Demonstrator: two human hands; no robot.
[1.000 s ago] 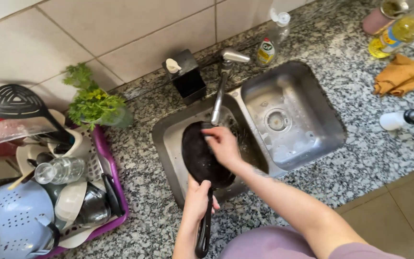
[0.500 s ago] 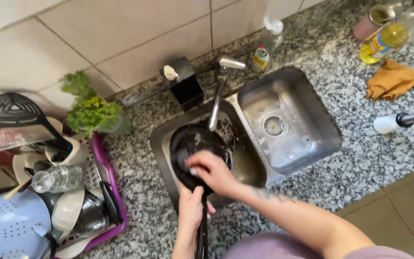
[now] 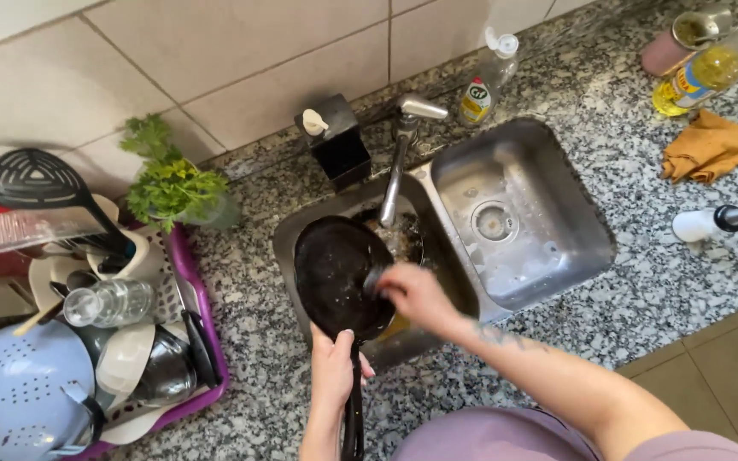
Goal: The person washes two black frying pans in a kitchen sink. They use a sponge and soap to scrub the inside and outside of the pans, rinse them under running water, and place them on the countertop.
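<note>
A black frying pan [image 3: 335, 273] is held over the left basin of the steel sink [image 3: 446, 183], its inside facing up. My left hand [image 3: 333, 369] grips the pan's long handle near the front edge of the counter. My right hand [image 3: 412, 294] presses a dark scrubbing pad [image 3: 371, 282] against the pan's right rim. The tap spout [image 3: 395, 175] reaches over the left basin, just above the pan's far edge. Dirty items lie under the pan, mostly hidden.
A purple drying rack [image 3: 202, 316] at the left holds a pale blue colander, bowls, a glass and a black slotted spatula. A herb bunch, a black soap dispenser [image 3: 335, 141] and a detergent bottle [image 3: 486, 81] stand behind the sink. An orange cloth [image 3: 706, 145] and bottles lie at right.
The pan has turned from back-up to inside-up. My right hand moved from its far side down to its right rim. The view shifted slightly.
</note>
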